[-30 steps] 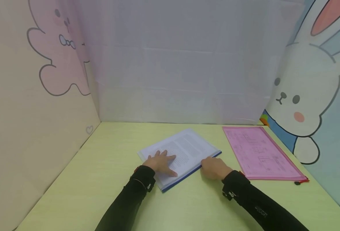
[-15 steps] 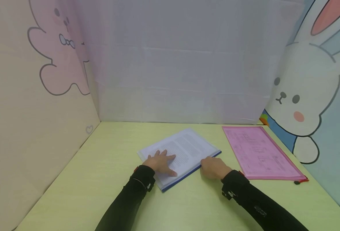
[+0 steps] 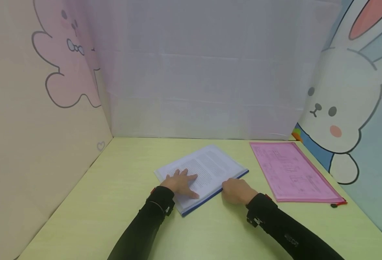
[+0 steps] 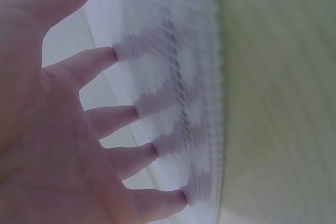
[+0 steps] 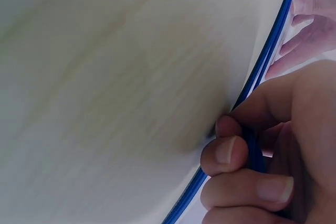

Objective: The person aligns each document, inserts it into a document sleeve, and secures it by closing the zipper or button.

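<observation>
A clear document pouch (image 3: 211, 164) with printed sheets inside lies slanted on the table, its blue zip edge (image 3: 200, 204) toward me. My left hand (image 3: 180, 185) rests on the pouch's left part with the fingers spread. In the left wrist view, the fingertips of that hand (image 4: 68, 124) touch the ribbed plastic surface. Along the near edge, my right hand (image 3: 237, 191) pinches the blue zip strip between thumb and curled fingers. The right wrist view shows the blue strip (image 5: 270, 40) running through the right hand's grip (image 5: 252, 177); any zip pull is hidden by the fingers.
To the right lies a pink zip document pouch (image 3: 294, 173) with a dark-tipped red pull (image 3: 337, 204) at its near corner. A pale sheet (image 3: 203, 72) hangs behind the table (image 3: 96, 209), and printed walls stand on both sides.
My right hand has slid a short way left and toward me along the blue zip edge. The left hand and the pouch have stayed in place.
</observation>
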The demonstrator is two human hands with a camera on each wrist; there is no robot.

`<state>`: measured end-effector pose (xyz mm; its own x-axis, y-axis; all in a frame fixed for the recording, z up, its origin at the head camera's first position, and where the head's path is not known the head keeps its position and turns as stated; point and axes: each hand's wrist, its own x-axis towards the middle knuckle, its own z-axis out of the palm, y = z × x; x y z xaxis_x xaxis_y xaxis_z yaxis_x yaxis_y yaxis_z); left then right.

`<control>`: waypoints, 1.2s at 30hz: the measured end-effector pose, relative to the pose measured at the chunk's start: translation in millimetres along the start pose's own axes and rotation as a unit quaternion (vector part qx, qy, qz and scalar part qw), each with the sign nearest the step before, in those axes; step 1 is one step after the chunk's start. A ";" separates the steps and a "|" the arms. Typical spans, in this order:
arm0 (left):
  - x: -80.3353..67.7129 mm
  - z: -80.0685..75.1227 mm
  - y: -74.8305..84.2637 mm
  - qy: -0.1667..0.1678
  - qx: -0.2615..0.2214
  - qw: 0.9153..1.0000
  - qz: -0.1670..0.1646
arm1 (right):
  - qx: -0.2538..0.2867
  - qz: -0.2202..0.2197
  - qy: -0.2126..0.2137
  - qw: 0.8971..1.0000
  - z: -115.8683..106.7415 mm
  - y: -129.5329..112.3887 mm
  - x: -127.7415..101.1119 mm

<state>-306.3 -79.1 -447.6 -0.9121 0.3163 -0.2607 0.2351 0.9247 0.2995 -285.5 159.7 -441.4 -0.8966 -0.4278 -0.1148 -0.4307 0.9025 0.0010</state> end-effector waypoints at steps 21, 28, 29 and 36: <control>3.7 2.0 -2.4 0.001 -0.009 1.000 0.005 | 0.010 0.011 -0.008 1.000 1.4 -4.1 0.8; 1.5 2.5 -0.6 0.003 -0.006 1.000 -0.004 | 0.017 0.006 -0.009 1.000 1.6 -11.7 0.9; 1.4 2.4 -0.5 0.003 -0.006 1.000 -0.005 | 0.016 0.004 -0.008 1.000 1.3 -13.0 0.9; 0.9 1.1 0.4 0.002 0.000 1.000 -0.007 | 0.012 0.001 -0.015 1.000 2.0 -22.0 0.3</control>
<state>-306.7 -78.3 -448.7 -0.9167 0.3025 -0.2612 0.2223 0.9290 0.2958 -276.0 139.8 -443.4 -0.8936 -0.4249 -0.1443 -0.4262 0.9043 -0.0235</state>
